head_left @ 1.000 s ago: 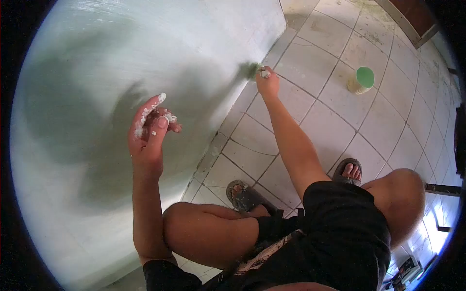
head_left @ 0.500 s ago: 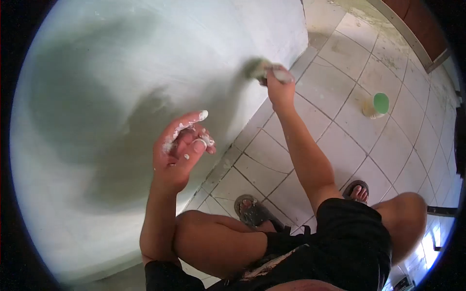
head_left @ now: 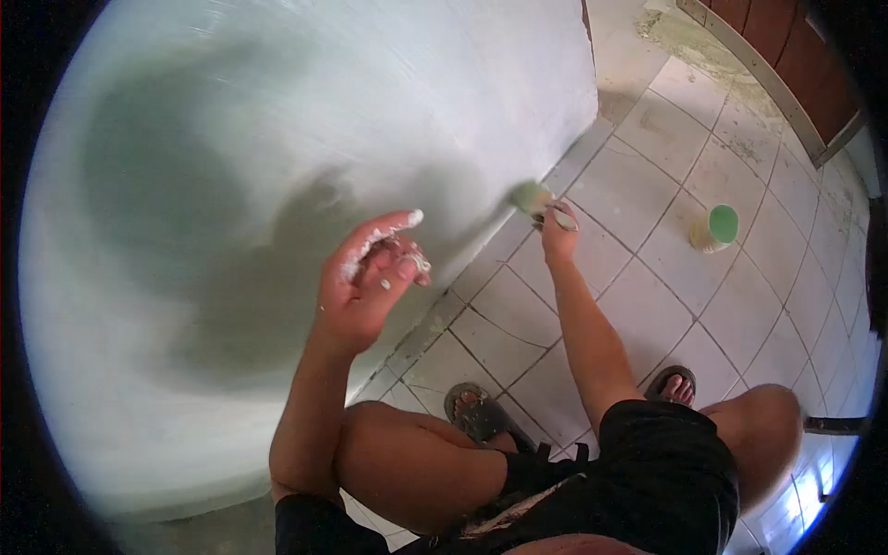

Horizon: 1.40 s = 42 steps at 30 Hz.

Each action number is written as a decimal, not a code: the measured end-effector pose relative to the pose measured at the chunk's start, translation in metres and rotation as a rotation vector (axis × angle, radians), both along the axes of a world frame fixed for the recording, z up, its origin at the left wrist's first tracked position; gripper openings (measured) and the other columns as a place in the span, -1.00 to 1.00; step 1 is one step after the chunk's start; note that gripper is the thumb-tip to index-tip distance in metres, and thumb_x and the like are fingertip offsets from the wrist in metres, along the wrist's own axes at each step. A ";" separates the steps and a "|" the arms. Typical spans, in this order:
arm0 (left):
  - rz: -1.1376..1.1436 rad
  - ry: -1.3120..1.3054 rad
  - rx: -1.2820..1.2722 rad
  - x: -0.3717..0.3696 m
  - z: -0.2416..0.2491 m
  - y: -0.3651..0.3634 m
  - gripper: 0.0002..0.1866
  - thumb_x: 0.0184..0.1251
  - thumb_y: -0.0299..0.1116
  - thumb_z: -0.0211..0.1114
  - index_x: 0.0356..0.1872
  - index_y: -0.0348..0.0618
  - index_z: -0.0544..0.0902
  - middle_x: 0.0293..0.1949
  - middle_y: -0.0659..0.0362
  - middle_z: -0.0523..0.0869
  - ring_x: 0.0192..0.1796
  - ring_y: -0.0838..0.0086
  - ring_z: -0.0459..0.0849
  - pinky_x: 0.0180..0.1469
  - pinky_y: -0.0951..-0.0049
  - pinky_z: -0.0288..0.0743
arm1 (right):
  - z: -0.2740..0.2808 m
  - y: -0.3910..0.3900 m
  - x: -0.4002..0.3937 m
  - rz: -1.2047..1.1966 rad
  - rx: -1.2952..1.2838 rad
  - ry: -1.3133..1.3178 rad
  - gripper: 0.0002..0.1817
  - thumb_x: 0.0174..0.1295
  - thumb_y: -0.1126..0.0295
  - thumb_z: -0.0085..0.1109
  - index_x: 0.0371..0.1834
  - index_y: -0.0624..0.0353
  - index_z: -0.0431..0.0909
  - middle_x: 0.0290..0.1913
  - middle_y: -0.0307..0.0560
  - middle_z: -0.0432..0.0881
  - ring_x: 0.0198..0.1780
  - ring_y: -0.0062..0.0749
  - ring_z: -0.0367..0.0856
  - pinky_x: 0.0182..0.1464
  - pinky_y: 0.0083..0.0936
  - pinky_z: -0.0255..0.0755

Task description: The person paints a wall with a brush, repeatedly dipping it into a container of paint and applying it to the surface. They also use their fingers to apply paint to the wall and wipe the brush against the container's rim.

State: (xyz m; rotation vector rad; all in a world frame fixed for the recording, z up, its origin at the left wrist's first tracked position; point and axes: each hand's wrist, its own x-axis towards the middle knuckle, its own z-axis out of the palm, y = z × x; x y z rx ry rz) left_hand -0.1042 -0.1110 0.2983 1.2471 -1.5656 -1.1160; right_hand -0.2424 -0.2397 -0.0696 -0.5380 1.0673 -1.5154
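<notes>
A paintbrush (head_left: 531,196) with green-tinted bristles, a little blurred, is in my right hand (head_left: 561,236), whose fingers are closed around its handle. The bristles are at the foot of the pale painted wall (head_left: 416,102), where it meets the floor; contact is hard to make out. My left hand (head_left: 370,277) is raised in front of the wall, loosely curled with the index finger stretched out. White paste is smeared over its fingers and thumb, and no tool shows in it.
On the tiled floor (head_left: 638,305), right of my right arm, stands a small cup (head_left: 720,227) with a green inside. A brown wooden panel (head_left: 782,55) is at the upper right. My sandalled feet rest on the tiles below.
My right hand has moved the paintbrush down and to the right, from the wall's face to its bottom edge. My left hand appears slightly further right, still curled; the view has shifted a little.
</notes>
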 end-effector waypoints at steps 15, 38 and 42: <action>-0.011 0.070 0.013 0.006 0.001 -0.003 -0.61 0.25 -0.60 0.12 0.13 -0.35 0.41 -0.35 0.17 0.55 -0.23 0.55 0.52 -0.14 0.46 0.48 | 0.203 -0.002 0.025 0.094 -0.293 -0.446 -0.76 0.30 0.44 -0.04 0.03 0.14 0.32 -0.12 -0.06 0.51 -0.14 -0.13 0.61 -0.12 -0.17 0.59; -0.048 0.135 0.055 0.031 0.001 0.001 -0.61 0.32 -0.46 0.18 0.17 -0.22 0.41 -0.26 0.21 0.52 -0.19 0.55 0.53 -0.04 0.46 0.46 | 0.299 -0.017 0.033 -0.005 -0.394 -0.336 -0.60 0.32 0.38 0.03 0.18 0.23 0.23 0.06 0.05 0.47 0.02 -0.22 0.55 -0.07 -0.27 0.56; -0.096 0.101 -0.048 0.028 -0.005 0.011 -0.60 0.31 -0.46 0.21 0.16 -0.22 0.41 -0.33 0.27 0.51 -0.24 0.64 0.47 -0.08 0.57 0.43 | 0.186 0.013 0.009 -0.008 0.014 -0.194 -0.70 0.27 0.42 0.07 0.03 0.26 0.37 -0.10 0.02 0.57 -0.14 -0.21 0.62 -0.19 -0.25 0.61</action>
